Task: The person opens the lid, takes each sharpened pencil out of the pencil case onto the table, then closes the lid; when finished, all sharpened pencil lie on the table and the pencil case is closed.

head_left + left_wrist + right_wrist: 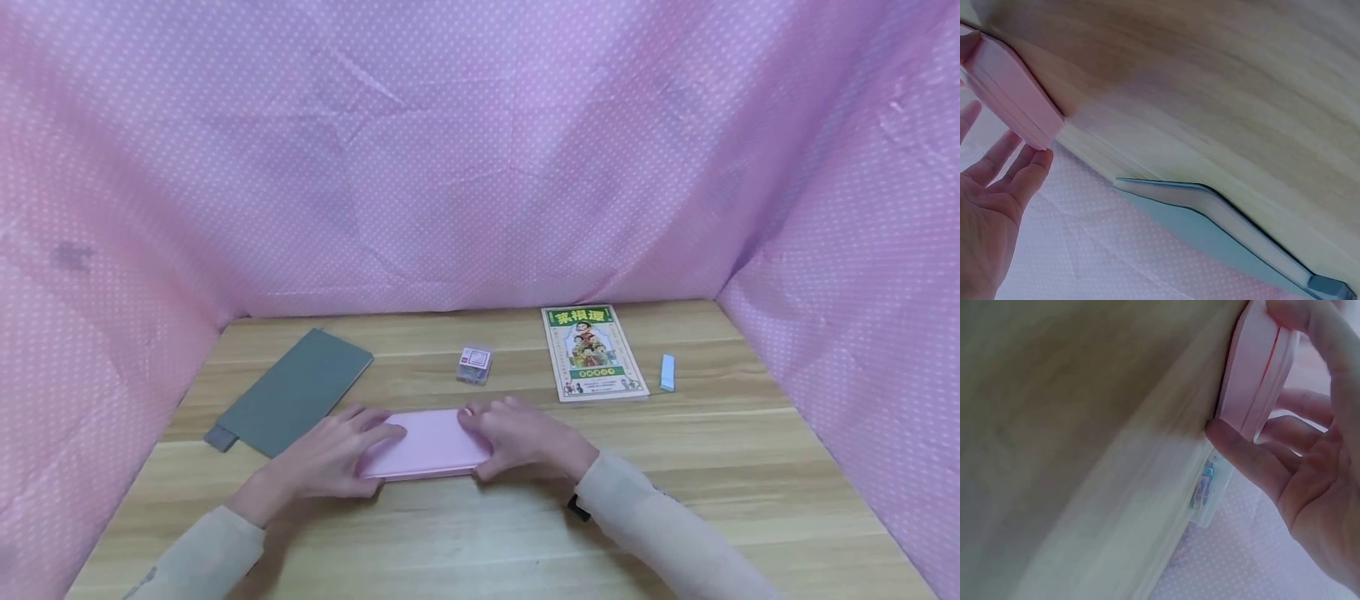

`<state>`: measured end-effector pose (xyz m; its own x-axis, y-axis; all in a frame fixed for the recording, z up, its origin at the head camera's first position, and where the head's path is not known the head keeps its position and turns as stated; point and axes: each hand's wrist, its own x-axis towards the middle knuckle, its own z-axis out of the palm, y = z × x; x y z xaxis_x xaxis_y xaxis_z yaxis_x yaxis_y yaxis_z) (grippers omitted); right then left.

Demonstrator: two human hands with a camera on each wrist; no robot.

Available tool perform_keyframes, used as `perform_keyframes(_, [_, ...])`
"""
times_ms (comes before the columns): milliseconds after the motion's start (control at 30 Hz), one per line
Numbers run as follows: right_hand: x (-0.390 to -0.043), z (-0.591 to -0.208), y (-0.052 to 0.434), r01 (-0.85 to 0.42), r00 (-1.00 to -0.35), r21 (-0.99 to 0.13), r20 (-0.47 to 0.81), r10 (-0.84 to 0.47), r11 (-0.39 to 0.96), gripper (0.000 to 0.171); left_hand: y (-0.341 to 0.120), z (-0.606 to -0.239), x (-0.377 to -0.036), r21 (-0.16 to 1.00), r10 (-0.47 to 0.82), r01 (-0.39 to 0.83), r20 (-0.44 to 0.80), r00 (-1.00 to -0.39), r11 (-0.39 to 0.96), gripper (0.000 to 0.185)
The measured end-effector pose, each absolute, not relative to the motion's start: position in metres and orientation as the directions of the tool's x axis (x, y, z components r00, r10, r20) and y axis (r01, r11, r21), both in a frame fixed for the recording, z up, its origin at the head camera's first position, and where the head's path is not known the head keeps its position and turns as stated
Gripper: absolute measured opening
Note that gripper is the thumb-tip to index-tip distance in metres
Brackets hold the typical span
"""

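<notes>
A flat pink rectangular case [429,442] lies on the wooden table in front of the person, a thin seam running along its side. My left hand [330,454] grips its left end, thumb at the near edge and fingers toward the far side. At the opposite end, my right hand [517,435] holds the case the same way. In the right wrist view, the thumb and a finger touch the side of the pink case [1250,375], with the other fingers behind it. Fingertips meet a corner of the case [1016,87] in the left wrist view.
Left of the hands lies a dark green notebook [307,392], a grey block [221,437] at its corner. Beyond the case sits a small clear labelled box [474,367]. An illustrated booklet [592,354] and a small light-blue piece [667,372] lie at right. Pink dotted cloth [480,167] surrounds the table.
</notes>
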<state>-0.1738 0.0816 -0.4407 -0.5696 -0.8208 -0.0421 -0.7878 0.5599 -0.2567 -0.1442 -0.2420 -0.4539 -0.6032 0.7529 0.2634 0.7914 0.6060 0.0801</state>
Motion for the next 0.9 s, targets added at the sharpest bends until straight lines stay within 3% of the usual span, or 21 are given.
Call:
perform_keyframes(200, [-0.166,-0.441,0.077,-0.828,-0.545,-0.159,-0.005,-0.839,0.538,0.069,-0.244,-0.456,-0.143,0.079,0.755,0.791,0.253,-0.605,0.607,0.063])
perform_keyframes(500, [-0.169,-0.442,0.079,-0.849,-0.51,-0.167,0.01,-0.86,0.502,0.065,-0.243,-0.458,-0.144,0.082,0.751,0.795,0.281,-0.597,0.601,0.064])
perform_keyframes(733, [-0.175,-0.44,0.085,-0.811,-0.518,-0.293,-0.041,-0.855,0.506,0.075,-0.242,-0.458,-0.146,0.117,0.748,0.792,0.272,-0.605,0.598,0.069])
perform_keyframes(900, [-0.181,-0.434,0.088,-0.738,-0.565,-0.397,-0.079,-0.821,0.546,0.077,-0.244,-0.456,-0.146,0.206,0.709,0.753,0.254,-0.658,0.625,0.074])
